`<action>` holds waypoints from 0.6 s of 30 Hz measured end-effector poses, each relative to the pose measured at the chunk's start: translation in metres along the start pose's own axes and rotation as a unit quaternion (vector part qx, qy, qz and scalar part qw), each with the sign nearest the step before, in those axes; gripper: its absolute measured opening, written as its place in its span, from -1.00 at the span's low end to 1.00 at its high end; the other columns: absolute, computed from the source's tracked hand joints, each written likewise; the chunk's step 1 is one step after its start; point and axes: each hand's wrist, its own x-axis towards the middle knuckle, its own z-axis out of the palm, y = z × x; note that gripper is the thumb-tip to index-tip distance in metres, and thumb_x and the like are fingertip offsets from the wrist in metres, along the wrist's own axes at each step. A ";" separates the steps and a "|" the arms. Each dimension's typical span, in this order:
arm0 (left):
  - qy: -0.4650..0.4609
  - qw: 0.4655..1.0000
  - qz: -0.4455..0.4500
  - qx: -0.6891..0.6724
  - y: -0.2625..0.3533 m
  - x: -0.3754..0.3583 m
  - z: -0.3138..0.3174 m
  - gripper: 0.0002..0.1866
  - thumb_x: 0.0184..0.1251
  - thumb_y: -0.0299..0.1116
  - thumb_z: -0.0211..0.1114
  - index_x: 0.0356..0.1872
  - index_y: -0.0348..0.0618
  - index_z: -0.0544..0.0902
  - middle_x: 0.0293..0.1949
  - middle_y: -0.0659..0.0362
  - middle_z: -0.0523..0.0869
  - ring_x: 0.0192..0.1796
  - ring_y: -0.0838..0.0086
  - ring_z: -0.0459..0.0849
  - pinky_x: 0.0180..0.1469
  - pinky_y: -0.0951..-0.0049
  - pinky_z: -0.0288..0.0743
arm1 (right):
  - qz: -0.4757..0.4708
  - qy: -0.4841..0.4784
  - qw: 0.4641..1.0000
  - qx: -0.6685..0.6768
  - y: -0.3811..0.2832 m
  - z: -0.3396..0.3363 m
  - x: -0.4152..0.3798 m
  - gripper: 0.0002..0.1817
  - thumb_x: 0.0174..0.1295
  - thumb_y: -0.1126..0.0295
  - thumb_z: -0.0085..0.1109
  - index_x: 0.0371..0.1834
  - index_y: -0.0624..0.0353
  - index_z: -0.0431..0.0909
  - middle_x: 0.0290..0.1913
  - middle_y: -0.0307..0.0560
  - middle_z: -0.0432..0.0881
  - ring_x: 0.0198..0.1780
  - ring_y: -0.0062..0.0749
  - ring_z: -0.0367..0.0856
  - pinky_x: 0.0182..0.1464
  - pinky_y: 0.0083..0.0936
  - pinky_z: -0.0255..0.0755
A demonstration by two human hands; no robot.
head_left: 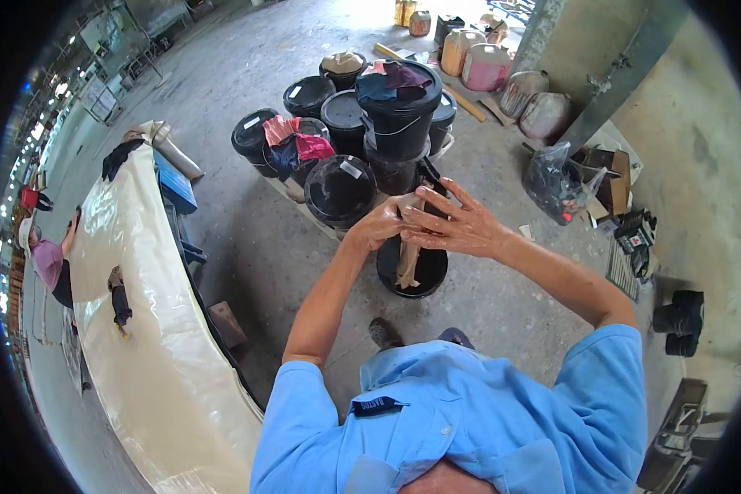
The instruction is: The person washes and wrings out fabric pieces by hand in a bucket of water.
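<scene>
Left hand (pixel 376 224): brought in close from the left, fingers curled at the top of the strip; whether it is clamped on anything cannot be told.
Right hand (pixel 463 224): laid across the other, fingers spread, skin shiny as if wetted; the two hands are together here, not apart.
Pale brown strip (pixel 407 265): seen just below the hands, lower end down inside the open bucket; its upper end is hidden by the fingers.
Open bucket (pixel 438 267): set on the floor (pixel 502 309) in front of the feet, no lid on it, dark inside; its contents cannot be made out.
Stage: handling is judged to be under way, with the strip not clear of the bucket; how much has been done or is left cannot be read.
Lidded bucket (pixel 329 193): closed up, placed just beyond, with others grouped around it.
Stacked bucket (pixel 397 123): raised on another, its lid topped by dark cloths (pixel 405 76).
Pink and red cloths (pixel 313 147): draped over buckets to the left.
Worktop (pixel 173 354): covered in glossy cream sheeting; a person (pixel 49 259) is seen at its far side.
</scene>
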 end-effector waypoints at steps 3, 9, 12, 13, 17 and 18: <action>0.016 0.997 -0.035 -0.061 -0.004 0.012 -0.004 -0.60 0.04 -0.46 0.47 -0.04 -0.22 0.61 -0.21 0.17 0.69 -0.14 0.48 0.68 -0.10 0.44 0.61 | 0.045 0.001 0.998 0.053 0.011 0.027 0.002 -0.31 0.04 0.24 0.21 0.33 -0.44 0.31 0.42 -0.29 0.24 0.48 -0.12 0.13 0.48 -0.03 0.05; 0.047 0.994 -0.036 0.092 -0.006 0.040 -0.011 -0.55 -0.11 -0.54 0.51 -0.10 -0.19 0.60 -0.23 0.22 0.67 -0.16 0.53 0.63 -0.10 0.43 0.57 | 0.019 0.091 0.988 0.122 0.053 0.086 0.005 -0.59 -0.05 0.24 0.18 -0.07 0.05 0.50 -0.24 -0.20 0.53 -0.14 -0.30 0.63 -0.17 -0.34 0.58; 0.111 0.957 -0.061 0.259 -0.019 0.065 -0.006 -0.62 -0.13 -0.45 0.51 -0.21 -0.20 0.61 -0.33 0.22 0.69 -0.21 0.61 0.62 -0.20 0.42 0.52 | 0.063 -0.035 0.987 0.145 0.064 0.105 -0.014 -0.64 -0.03 0.25 0.21 -0.13 0.11 0.51 -0.23 -0.18 0.53 -0.19 -0.30 0.67 -0.26 -0.28 0.58; 0.152 0.930 -0.065 0.329 -0.023 0.071 0.001 -0.64 -0.14 -0.40 0.47 -0.24 -0.22 0.59 -0.35 0.11 0.71 -0.28 0.44 0.69 -0.21 0.38 0.52 | 0.052 -0.036 0.983 0.170 0.068 0.111 -0.019 -0.64 -0.03 0.25 0.21 -0.13 0.11 0.51 -0.23 -0.18 0.53 -0.19 -0.30 0.67 -0.26 -0.28 0.58; 0.298 0.794 0.008 0.529 -0.083 0.100 0.001 -0.72 -0.05 -0.36 0.37 -0.29 -0.22 0.57 -0.40 -0.19 0.64 -0.21 -0.10 0.63 -0.21 0.03 0.52 | 0.131 -0.274 0.899 0.315 0.079 0.138 -0.035 -0.66 -0.04 0.34 0.22 -0.17 0.22 0.52 -0.23 0.14 0.63 -0.19 0.02 0.68 -0.20 -0.14 0.57; 0.301 0.792 0.002 0.531 -0.089 0.104 0.002 -0.72 -0.05 -0.36 0.37 -0.29 -0.22 0.57 -0.40 -0.19 0.64 -0.21 -0.10 0.63 -0.21 0.03 0.52 | 0.156 -0.318 0.850 0.390 0.081 0.146 -0.038 -0.66 -0.05 0.41 0.19 -0.15 0.27 0.51 -0.25 0.30 0.64 -0.21 0.18 0.67 -0.17 -0.06 0.55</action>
